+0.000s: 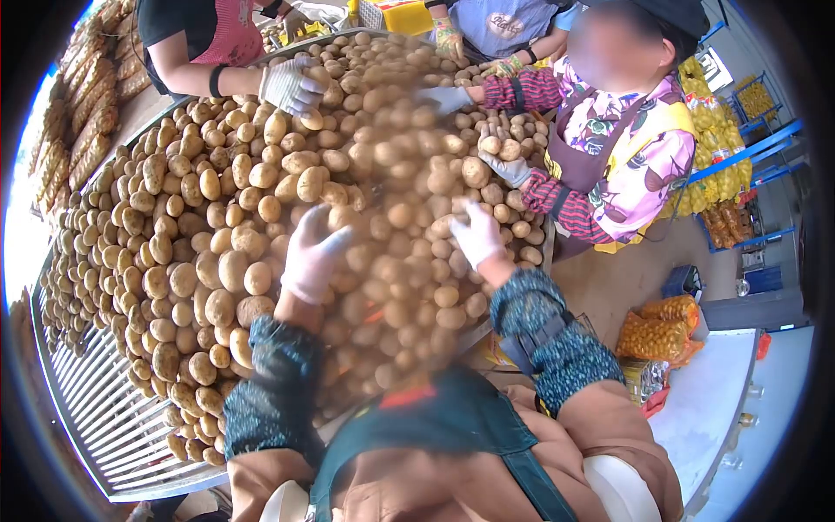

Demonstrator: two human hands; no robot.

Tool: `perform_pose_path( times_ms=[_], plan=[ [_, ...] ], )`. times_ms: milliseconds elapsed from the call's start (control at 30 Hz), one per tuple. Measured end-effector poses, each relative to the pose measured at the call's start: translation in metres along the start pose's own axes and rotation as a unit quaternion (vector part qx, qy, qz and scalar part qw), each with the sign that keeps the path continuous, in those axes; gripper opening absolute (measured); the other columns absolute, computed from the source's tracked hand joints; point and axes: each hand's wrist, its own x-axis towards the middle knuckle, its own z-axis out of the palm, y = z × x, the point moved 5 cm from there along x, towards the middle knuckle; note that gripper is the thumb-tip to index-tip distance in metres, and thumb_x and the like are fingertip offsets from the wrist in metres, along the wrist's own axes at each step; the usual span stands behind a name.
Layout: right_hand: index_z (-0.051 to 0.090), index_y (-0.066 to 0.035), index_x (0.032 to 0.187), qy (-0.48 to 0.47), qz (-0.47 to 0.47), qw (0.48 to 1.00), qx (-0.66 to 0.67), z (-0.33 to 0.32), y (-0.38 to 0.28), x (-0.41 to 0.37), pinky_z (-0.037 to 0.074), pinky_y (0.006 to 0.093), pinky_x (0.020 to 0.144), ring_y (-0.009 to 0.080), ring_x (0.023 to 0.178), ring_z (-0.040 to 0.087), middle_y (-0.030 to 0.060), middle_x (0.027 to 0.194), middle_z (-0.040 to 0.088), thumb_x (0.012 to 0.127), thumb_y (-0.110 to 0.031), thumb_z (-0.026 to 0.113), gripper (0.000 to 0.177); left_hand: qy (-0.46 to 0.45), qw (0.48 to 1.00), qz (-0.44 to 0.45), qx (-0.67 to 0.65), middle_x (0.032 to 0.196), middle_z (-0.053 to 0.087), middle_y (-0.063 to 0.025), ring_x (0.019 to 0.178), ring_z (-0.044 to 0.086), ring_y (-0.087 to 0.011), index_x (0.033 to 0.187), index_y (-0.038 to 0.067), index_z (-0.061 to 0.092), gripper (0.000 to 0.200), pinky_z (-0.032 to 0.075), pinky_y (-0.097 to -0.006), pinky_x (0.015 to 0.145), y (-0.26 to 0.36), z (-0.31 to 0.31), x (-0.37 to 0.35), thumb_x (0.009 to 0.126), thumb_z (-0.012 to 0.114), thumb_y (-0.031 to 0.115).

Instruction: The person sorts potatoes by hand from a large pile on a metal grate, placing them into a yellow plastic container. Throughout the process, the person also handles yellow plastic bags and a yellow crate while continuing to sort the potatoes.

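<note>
A large heap of potatoes (233, 270) covers the slatted table in front of me. My left hand (311, 257), in a white glove, is over the near middle of the heap, its thumb and fingers apart and no potato visible in them. To its right, my right hand (478, 237), also gloved, reaches over the right part of the pile with its fingers spread close to some potatoes. A blurred patch runs down the middle of the view, so the potatoes between my hands are smeared.
White slats (113, 418) show at the table's left end. Co-workers' gloved hands (291, 85) work at the far side and the right (509, 167). Filled net sacks (87, 104) are stacked at the left. Another potato sack (657, 335) sits at the right near a white surface (709, 383).
</note>
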Motion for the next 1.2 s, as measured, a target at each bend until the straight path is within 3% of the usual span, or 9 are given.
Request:
perform_pose_path(
  times_ms=[133, 267, 333, 400, 533, 767, 967, 1067, 1200],
  plan=[
    [0.052, -0.002, 0.138, 0.017, 0.019, 0.997, -0.074, 0.023, 0.005, 0.078, 0.048, 0.0405, 0.103, 0.0338, 0.122, 0.060, 0.0242, 0.131, 0.062, 0.082, -0.028, 0.080, 0.068, -0.087, 0.906, -0.124, -0.395, 0.131, 0.059, -0.0149, 0.127, 0.055, -0.0320, 0.137, 0.002, 0.050, 0.064, 0.049, -0.0496, 0.105, 0.005, 0.030, -0.044, 0.084, 0.074, 0.028],
    [0.054, -0.002, 0.136, 0.021, 0.013, 0.988, -0.150, 0.048, 0.020, 0.104, 0.049, 0.0397, 0.103, 0.0356, 0.119, 0.061, 0.0230, 0.127, 0.064, 0.076, -0.033, 0.085, 0.074, -0.137, 0.915, -0.084, -0.371, 0.144, 0.056, 0.0111, 0.137, 0.047, -0.0162, 0.125, 0.028, 0.062, 0.036, 0.035, -0.0438, 0.116, -0.042, 0.033, -0.053, 0.098, 0.051, 0.048],
    [0.055, -0.002, 0.137, 0.006, 0.005, 1.000, 0.029, 0.056, 0.022, 0.093, 0.052, 0.0358, 0.098, 0.0282, 0.114, 0.064, 0.0184, 0.123, 0.066, 0.077, -0.019, 0.083, 0.068, -0.074, 0.929, -0.140, -0.336, 0.130, 0.064, -0.0008, 0.127, 0.055, -0.0221, 0.117, 0.018, 0.065, 0.032, 0.043, -0.0455, 0.108, -0.058, 0.032, -0.051, 0.097, 0.059, 0.043],
    [0.055, -0.003, 0.137, -0.103, 0.043, 0.966, 0.232, 0.058, 0.003, 0.068, 0.054, 0.0315, 0.096, 0.0220, 0.112, 0.063, 0.0132, 0.123, 0.065, 0.078, -0.003, 0.079, 0.064, -0.048, 0.795, -0.254, -0.549, 0.120, 0.068, -0.0069, 0.117, 0.061, -0.0263, 0.113, 0.012, 0.066, 0.032, 0.049, -0.0493, 0.102, -0.047, 0.037, -0.050, 0.097, 0.063, 0.039],
    [0.053, -0.002, 0.138, -0.235, 0.070, 0.828, 0.505, 0.055, -0.024, 0.015, 0.049, 0.0337, 0.106, 0.0206, 0.124, 0.056, 0.0098, 0.134, 0.058, 0.076, 0.000, 0.077, 0.067, 0.013, 0.813, -0.332, -0.478, 0.113, 0.068, -0.0128, 0.107, 0.066, -0.0343, 0.120, 0.008, 0.063, 0.031, 0.055, -0.0577, 0.094, -0.041, 0.045, -0.051, 0.100, 0.062, 0.031],
    [0.050, -0.002, 0.141, -0.250, -0.034, 0.889, 0.383, 0.048, -0.059, -0.010, 0.046, 0.0327, 0.108, 0.0207, 0.125, 0.055, 0.0097, 0.134, 0.058, 0.076, 0.004, 0.072, 0.068, -0.053, 0.631, -0.355, -0.688, 0.138, 0.056, -0.0170, 0.122, 0.060, -0.0379, 0.136, 0.009, 0.049, 0.041, 0.053, -0.0544, 0.096, -0.068, 0.060, -0.050, 0.103, 0.059, 0.031],
    [0.052, -0.004, 0.140, -0.272, -0.023, 0.886, 0.374, 0.059, -0.061, -0.026, 0.046, 0.0328, 0.108, 0.0220, 0.125, 0.054, 0.0101, 0.134, 0.058, 0.080, 0.006, 0.073, 0.064, -0.027, 0.773, -0.340, -0.534, 0.130, 0.061, -0.0218, 0.115, 0.064, -0.0377, 0.133, 0.004, 0.053, 0.043, 0.056, -0.0516, 0.093, -0.072, 0.058, -0.053, 0.101, 0.059, 0.033],
    [0.050, -0.003, 0.143, -0.333, -0.139, 0.898, 0.251, 0.050, -0.089, -0.043, 0.042, 0.0350, 0.111, 0.0206, 0.133, 0.049, 0.0122, 0.139, 0.057, 0.087, -0.008, 0.077, 0.063, -0.051, 0.742, -0.358, -0.564, 0.123, 0.064, -0.0237, 0.104, 0.069, -0.0350, 0.130, -0.005, 0.053, 0.052, 0.060, -0.0475, 0.087, -0.047, 0.072, -0.057, 0.101, 0.057, 0.038],
    [0.061, -0.004, 0.134, -0.321, 0.003, 0.890, 0.324, 0.045, -0.055, -0.010, 0.048, 0.0311, 0.102, 0.0170, 0.119, 0.059, 0.0087, 0.130, 0.064, 0.093, -0.018, 0.074, 0.045, -0.069, 0.750, -0.362, -0.548, 0.124, 0.065, -0.0216, 0.103, 0.069, -0.0313, 0.134, -0.004, 0.053, 0.053, 0.061, -0.0427, 0.084, -0.021, 0.072, -0.065, 0.102, 0.057, 0.038]
  ],
)
